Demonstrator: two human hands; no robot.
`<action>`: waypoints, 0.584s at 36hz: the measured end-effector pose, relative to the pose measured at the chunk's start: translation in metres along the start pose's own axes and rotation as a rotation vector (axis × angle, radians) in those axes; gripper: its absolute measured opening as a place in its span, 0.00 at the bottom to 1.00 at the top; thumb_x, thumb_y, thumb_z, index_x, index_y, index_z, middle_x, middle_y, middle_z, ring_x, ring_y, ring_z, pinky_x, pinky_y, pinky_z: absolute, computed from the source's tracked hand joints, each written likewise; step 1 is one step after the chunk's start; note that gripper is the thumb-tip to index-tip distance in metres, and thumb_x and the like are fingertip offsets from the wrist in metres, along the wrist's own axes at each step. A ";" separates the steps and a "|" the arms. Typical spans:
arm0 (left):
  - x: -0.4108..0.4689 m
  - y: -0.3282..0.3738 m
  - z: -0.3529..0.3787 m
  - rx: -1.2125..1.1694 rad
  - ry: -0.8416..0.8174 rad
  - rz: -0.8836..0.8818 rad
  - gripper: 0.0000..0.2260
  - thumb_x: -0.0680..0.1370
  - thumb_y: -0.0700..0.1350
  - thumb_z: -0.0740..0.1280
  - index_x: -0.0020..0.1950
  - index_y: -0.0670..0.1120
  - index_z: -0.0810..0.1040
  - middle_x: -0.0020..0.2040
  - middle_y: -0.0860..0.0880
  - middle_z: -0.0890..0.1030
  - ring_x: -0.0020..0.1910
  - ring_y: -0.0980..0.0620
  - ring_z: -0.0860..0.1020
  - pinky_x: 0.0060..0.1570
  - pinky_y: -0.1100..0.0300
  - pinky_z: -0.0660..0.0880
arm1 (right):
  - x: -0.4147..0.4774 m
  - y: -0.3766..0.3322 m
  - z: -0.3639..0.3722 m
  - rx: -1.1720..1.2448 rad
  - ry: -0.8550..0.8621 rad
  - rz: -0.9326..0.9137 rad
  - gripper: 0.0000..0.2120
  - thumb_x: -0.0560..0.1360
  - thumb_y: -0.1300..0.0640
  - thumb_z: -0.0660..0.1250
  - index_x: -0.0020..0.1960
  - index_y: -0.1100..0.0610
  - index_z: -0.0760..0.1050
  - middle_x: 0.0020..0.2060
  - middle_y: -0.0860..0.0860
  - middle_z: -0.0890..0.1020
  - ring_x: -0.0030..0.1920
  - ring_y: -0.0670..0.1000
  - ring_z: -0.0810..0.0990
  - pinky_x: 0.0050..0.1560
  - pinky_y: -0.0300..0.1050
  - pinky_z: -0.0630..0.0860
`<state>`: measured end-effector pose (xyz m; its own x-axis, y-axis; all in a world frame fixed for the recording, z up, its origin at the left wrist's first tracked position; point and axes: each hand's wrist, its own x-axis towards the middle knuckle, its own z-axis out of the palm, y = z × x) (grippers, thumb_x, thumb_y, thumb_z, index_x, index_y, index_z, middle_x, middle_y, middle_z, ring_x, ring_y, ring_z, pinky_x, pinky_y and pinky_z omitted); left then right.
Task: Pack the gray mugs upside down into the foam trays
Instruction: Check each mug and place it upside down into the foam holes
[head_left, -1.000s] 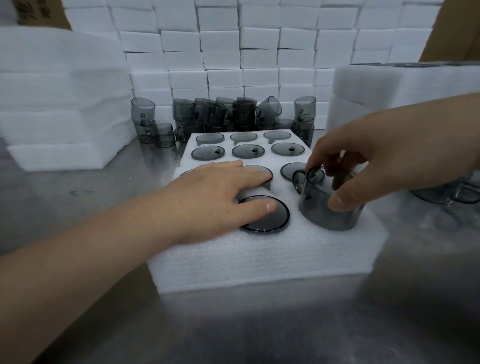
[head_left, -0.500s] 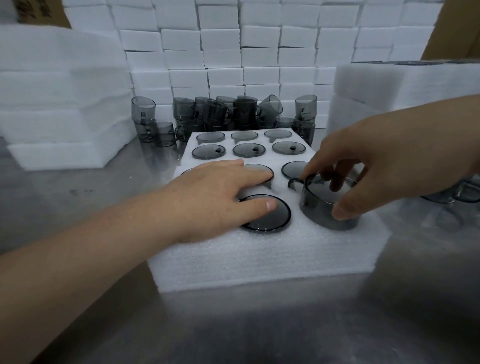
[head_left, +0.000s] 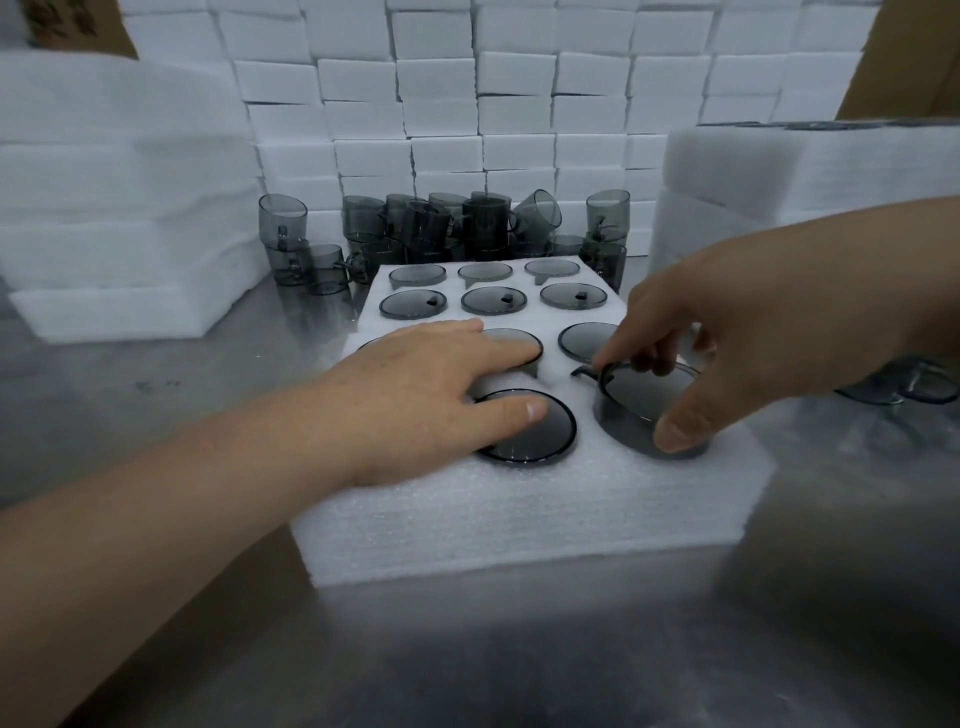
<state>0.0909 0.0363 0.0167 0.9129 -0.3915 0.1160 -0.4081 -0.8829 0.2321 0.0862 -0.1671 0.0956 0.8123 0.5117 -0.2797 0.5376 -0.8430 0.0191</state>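
Observation:
A white foam tray (head_left: 519, 519) lies on the metal table, its holes filled with upside-down gray mugs showing round bases. My right hand (head_left: 737, 332) grips one gray mug (head_left: 644, 405) by its base; this mug sits upside down, partly sunk in the tray's near right hole, its handle pointing left. My left hand (head_left: 415, 400) lies flat on the tray, the thumb on the near middle mug (head_left: 540, 431) and the fingers on the mug behind it (head_left: 519, 340). A pile of loose gray mugs (head_left: 447, 228) stands behind the tray.
Stacks of white foam sheets (head_left: 119, 208) rise at the left and foam trays (head_left: 810, 171) at the right. A wall of white foam blocks (head_left: 519, 104) closes the back. More gray mugs (head_left: 904, 389) lie at the right, behind my right wrist.
My right hand has pushed the gray mug lower into the near right hole. My left hand has stayed in place on the tray.

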 end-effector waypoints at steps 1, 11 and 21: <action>0.000 0.000 0.000 0.001 0.001 -0.001 0.30 0.66 0.70 0.50 0.68 0.68 0.60 0.72 0.61 0.64 0.73 0.64 0.53 0.70 0.56 0.56 | 0.001 0.000 0.000 -0.004 -0.004 -0.003 0.36 0.51 0.30 0.63 0.59 0.36 0.72 0.45 0.37 0.76 0.49 0.39 0.75 0.56 0.42 0.73; 0.000 -0.001 0.001 -0.003 0.003 0.004 0.32 0.65 0.71 0.48 0.68 0.67 0.60 0.72 0.60 0.64 0.73 0.63 0.53 0.71 0.54 0.56 | 0.005 0.003 0.002 -0.010 -0.033 -0.006 0.43 0.43 0.25 0.61 0.58 0.34 0.71 0.44 0.35 0.76 0.48 0.38 0.75 0.55 0.41 0.74; 0.001 -0.001 0.001 0.016 -0.003 0.015 0.27 0.65 0.71 0.49 0.63 0.68 0.62 0.70 0.58 0.67 0.71 0.63 0.55 0.65 0.58 0.59 | -0.005 -0.004 0.001 0.190 0.148 -0.014 0.50 0.46 0.15 0.53 0.66 0.30 0.62 0.51 0.21 0.62 0.53 0.26 0.61 0.54 0.30 0.55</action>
<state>0.0923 0.0362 0.0160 0.9069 -0.4050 0.1166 -0.4211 -0.8811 0.2153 0.0801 -0.1665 0.0959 0.8369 0.5307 -0.1343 0.5084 -0.8444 -0.1687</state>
